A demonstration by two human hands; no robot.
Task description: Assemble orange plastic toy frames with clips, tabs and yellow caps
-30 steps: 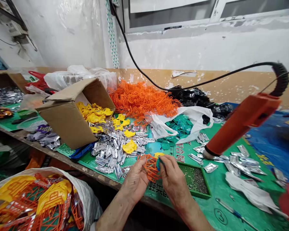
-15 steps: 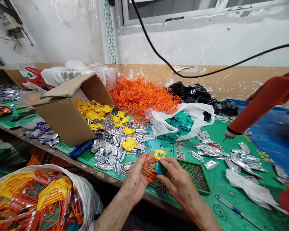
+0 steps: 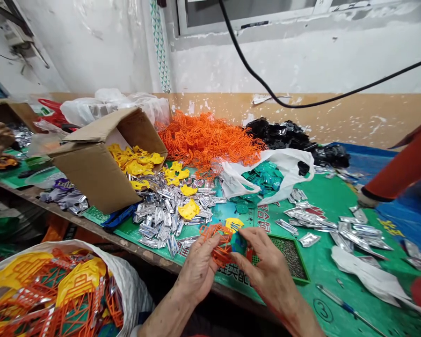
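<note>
My left hand [image 3: 198, 267] grips an orange plastic lattice piece [image 3: 218, 243] near the front edge of the green mat [image 3: 323, 281]. My right hand [image 3: 268, 267] closes its fingers round a small teal plastic part [image 3: 239, 244], pressed against the lattice. A yellow plastic piece [image 3: 233, 224] lies on the mat just behind the hands. A green tray of small screws [image 3: 290, 255] sits right beside my right hand.
Behind lie a pile of orange lattices [image 3: 206, 140], a tipped cardboard box [image 3: 98, 159] of yellow pieces, silver foil packets [image 3: 168, 215], a white bag of teal parts [image 3: 266, 178] and black parts [image 3: 291, 135]. An orange power tool [image 3: 400, 164] hangs at right. A sack of assembled pieces [image 3: 56, 290] sits lower left.
The hanging orange tool has swung to the right, toward the frame edge. My hands have turned the lattice slightly and brought the teal part closer against it.
</note>
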